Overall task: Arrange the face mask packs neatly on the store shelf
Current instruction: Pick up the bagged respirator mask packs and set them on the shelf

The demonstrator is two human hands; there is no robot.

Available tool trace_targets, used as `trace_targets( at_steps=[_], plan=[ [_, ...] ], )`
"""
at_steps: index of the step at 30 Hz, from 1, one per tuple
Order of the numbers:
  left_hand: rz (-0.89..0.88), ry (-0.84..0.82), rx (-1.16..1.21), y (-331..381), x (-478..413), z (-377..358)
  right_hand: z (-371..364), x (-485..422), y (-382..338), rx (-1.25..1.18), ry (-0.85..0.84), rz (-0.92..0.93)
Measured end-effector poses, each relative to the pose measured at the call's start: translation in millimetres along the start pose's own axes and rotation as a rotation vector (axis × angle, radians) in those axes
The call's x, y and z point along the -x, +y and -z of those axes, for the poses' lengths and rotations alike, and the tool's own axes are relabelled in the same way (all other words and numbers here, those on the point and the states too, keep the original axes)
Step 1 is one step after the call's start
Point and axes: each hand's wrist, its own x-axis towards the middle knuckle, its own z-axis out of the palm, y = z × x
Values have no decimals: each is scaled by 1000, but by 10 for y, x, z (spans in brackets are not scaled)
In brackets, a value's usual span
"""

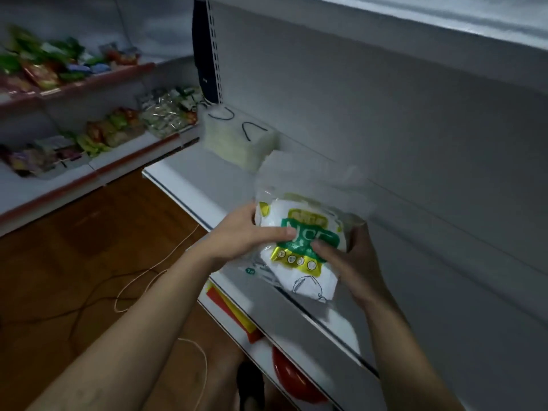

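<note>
The person held 1 face mask pack [302, 229] with 2 bare hands. The left hand [243, 235] gripped its left side, with the thumb lying across the green print on the front. The right hand [350, 256] gripped the right side, with its thumb pressed on the front too and its fingers curled round the back. The pack was clear plastic with white masks inside and a green and gold label. It was tilted and up in the air, just above the front part of the white shelf [184, 182]. Farther back on that shelf, near the corner, sat a pile of other mask packs [234, 143], with 2 black loops showing on top. The pile was too blurry to count. A red bowl [293, 378] showed on a lower level. To the left, other shelves [98, 81] held bright snack bags [109, 129]. Thin cords [116, 302] lay on the brown wood floor [74, 232].
</note>
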Motion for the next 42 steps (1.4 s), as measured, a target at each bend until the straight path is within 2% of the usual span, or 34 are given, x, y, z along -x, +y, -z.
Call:
trace_targets(
  at_steps=[2, 4, 5, 7, 8, 9, 11, 12, 17, 20, 24, 26, 28, 33, 37, 40, 42],
  plan=[
    [-48, -18, -60, 45, -245, 231, -53, -283, 23, 47, 29, 81],
    [-117, -105, -91, 79, -479, 412, -49, -518, 97, 97, -21, 203],
    [-132, -141, -130, 28, -587, 486, -30, -588, 144, 104, -36, 201],
    [-18, -170, -283, -126, -727, 574, -32, -637, 292, 149, -204, 117],
    [-5, -192, -313, -234, -744, 597, -52, -618, 366, 266, -284, 73],
    [-67, -210, -308, -409, -785, 618, -127, -580, 429, 389, -267, 12],
    [-179, -203, -344, -730, -878, 665, -266, -531, 566, 475, -97, 18],
    [-184, -183, -280, -796, -958, 697, -329, -563, 591, 423, -9, 5],
    [-86, -146, 134, -678, -1271, 691, -678, -823, 547, 232, 416, -21],
    [-57, -189, 197, -579, -1478, 795, -856, -1027, 371, 194, 563, -162],
    [-53, -353, 254, -437, -1666, 1019, -857, -1312, 189, -12, 607, -347],
    [-63, -342, 203, -491, -1630, 1087, -848, -1406, 85, -174, 630, -481],
    [-98, -289, 151, -591, -1534, 1108, -842, -1453, 38, -254, 647, -539],
    [-134, -216, 169, -662, -1507, 1053, -941, -1592, -60, -160, 666, -580],
    [-159, -259, 6, -618, -1643, 995, -1020, -1666, -189, -73, 675, -646],
    [-143, -252, -36, -583, -1658, 988, -1008, -1612, -256, -149, 656, -613],
    [-165, -202, 3, -592, -1581, 997, -978, -1523, -257, -180, 717, -569]
  ],
)
